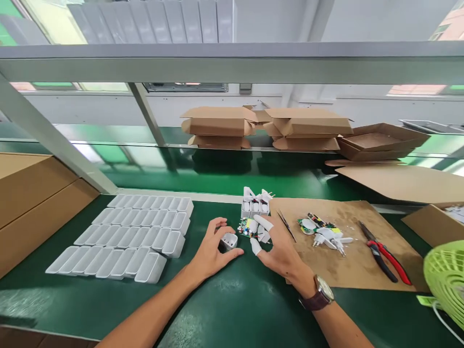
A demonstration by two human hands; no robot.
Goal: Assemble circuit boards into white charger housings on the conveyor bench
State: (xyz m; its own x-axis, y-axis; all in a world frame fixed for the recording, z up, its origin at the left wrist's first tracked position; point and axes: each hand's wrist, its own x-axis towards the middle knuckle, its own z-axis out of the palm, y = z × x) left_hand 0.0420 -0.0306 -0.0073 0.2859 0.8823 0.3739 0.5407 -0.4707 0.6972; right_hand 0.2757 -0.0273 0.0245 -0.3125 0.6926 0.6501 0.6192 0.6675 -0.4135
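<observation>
My left hand (213, 246) is curled around a small white plastic housing (229, 240) with holes in its end, close above the green bench. The thumb reaches along its near side. My right hand (277, 249), white covers on thumb and forefinger, has those fingers spread apart beside a green circuit board (245, 227) with white plastic pieces (264, 235) attached or lying against it. Whether the fingertips touch the board cannot be made out. Just behind stand several white housings (255, 209) with white parts and wires on top.
Rows of white open housings (141, 232) cover the bench's left. On a brown cardboard sheet (340, 270) lie tweezers (286, 225), circuit boards with white plugs (328, 234) and red-handled pliers (386, 256). A green fan (445, 280) stands right; cardboard boxes (221, 123) sit behind.
</observation>
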